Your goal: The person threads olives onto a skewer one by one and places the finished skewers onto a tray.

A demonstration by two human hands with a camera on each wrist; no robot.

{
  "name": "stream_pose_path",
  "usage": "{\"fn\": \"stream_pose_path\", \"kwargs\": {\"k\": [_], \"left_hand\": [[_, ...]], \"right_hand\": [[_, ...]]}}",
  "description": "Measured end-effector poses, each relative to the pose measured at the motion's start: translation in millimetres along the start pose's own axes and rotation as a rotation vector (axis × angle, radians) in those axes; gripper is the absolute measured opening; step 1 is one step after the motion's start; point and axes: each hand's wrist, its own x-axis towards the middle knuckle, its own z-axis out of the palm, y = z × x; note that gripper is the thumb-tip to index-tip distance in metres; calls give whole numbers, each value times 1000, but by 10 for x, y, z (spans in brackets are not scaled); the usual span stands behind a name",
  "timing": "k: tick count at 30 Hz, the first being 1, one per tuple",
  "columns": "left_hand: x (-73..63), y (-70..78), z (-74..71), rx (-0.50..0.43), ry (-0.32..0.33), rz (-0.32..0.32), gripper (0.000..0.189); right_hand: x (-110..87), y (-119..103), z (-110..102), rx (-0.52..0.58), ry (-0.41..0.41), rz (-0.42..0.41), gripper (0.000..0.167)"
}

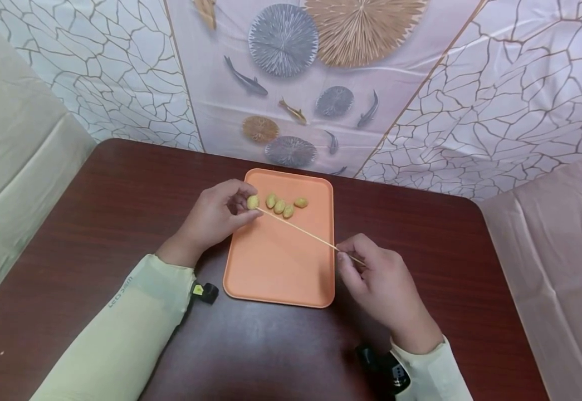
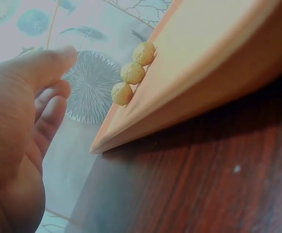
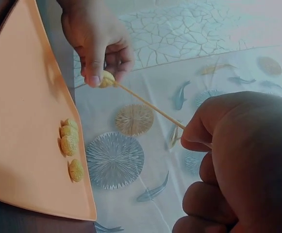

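A small yellow, wrinkled oval piece is pinched between the thumb and fingers of my left hand, over the tray's left edge. My right hand grips a thin wooden skewer near its other end, past the tray's right side. The skewer slants up and left, its far end meeting the pinched piece, as the right wrist view also shows. Several similar yellow pieces lie on the orange tray. In the left wrist view, the left hand hides the pinched piece.
The tray rests on a dark reddish-brown wooden table. Behind the table hangs a patterned cloth, and pale cloth covers the left side. Pinkish cloth lines the right side.
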Motion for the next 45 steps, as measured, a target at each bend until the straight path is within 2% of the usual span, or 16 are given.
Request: {"fn": "stream_pose_path", "kwargs": {"k": [3,9,14,18,26,32,37,41,45], "left_hand": [[-6,-13,-5,36,-3,33,45],[-11,-54,-21,88,9,161,49],[-14,-73,-31,126,-29,228,51],[-21,-76,-47,157,-67,238,55],[-23,-48,-77,184,-143,211,55],[-21,-56,-60,174,-133,208,53],[1,-45,6,101,-74,168,43],[8,-51,41,18,-25,132,38],[-12,-73,33,-210,-16,73,32]], "right_hand": [[0,8,-20,22,13,-13,14],[1,11,-66,32,5,-32,15],[0,16,-87,51,-9,-42,15],[3,24,-92,65,-18,-38,14],[9,29,-102,86,-45,-20,16],[4,52,-114,46,-88,3,13],[-6,63,-139,-28,-174,101,9],[2,47,-86,-10,-211,145,16],[11,14,17,31,-188,116,18]]}}
